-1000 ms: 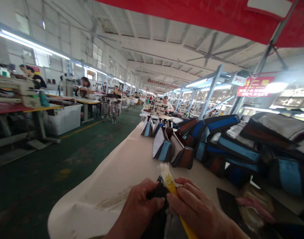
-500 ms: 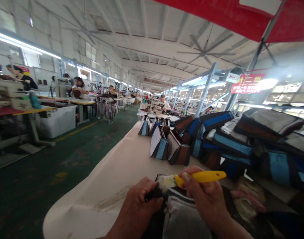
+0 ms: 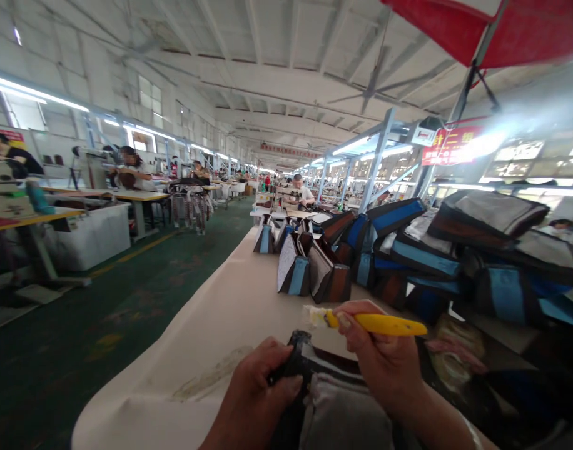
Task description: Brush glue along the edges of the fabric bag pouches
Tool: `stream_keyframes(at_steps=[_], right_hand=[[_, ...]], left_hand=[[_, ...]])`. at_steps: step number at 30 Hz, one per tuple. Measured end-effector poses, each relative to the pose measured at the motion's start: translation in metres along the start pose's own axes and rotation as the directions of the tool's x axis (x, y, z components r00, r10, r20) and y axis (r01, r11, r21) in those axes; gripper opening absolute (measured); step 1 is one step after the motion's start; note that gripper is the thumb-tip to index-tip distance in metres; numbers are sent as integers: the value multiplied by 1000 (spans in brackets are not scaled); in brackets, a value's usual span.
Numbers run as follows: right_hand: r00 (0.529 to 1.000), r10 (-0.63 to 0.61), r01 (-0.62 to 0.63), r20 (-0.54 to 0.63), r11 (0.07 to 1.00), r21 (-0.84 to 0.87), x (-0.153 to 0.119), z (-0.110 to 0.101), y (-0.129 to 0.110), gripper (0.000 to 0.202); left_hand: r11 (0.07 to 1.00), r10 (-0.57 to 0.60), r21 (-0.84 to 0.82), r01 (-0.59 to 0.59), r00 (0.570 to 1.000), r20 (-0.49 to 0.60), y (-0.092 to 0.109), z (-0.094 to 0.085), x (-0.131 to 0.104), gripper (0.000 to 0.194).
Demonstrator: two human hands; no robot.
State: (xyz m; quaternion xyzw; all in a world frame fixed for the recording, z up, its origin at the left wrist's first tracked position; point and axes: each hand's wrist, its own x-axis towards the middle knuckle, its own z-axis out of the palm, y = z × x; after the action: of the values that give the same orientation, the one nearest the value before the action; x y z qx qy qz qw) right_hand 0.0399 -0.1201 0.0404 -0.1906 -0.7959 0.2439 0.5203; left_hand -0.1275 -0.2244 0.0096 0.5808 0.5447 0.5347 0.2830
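Note:
My right hand (image 3: 385, 350) grips a yellow-handled paintbrush (image 3: 385, 324), its pale bristles pointing left. The brush hangs just above the top edge of a grey and black fabric bag piece (image 3: 345, 406), apart from it. A whitish coat shows along the piece's black edge. With thumb and fingers, my left hand (image 3: 263, 387) pinches the black corner of that piece. The lower part of the piece runs out of the picture.
The light-coloured table (image 3: 211, 325) bears a dried smear (image 3: 211, 374) on the left. Several sewn bag pieces (image 3: 333, 272) stand further back, and a heap of blue, brown and black ones (image 3: 427, 256) lies at the right. Co-workers sit at sewing machines beyond.
The brush has lifted off the piece's black corner and is now raised above it. My left hand keeps its hold. The whole view has shifted slightly to the right.

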Motion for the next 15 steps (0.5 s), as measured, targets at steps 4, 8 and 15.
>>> stream_keyframes(at_steps=[4,8,15], right_hand=[[985,-124,128,118,991,-25,-2,-5,-5,10],[999,-51,51,4,997,-54,-2,-16,-7,10],[976,206,-174,-66,929,327,0,-28,-32,20]], left_hand=[[997,22,76,-18,998,-56,1,0,1,11],[989,81,123,-76,996,-34,5,2,-2,16],[906,265,340,-251,964,4,2,9,-10,17]])
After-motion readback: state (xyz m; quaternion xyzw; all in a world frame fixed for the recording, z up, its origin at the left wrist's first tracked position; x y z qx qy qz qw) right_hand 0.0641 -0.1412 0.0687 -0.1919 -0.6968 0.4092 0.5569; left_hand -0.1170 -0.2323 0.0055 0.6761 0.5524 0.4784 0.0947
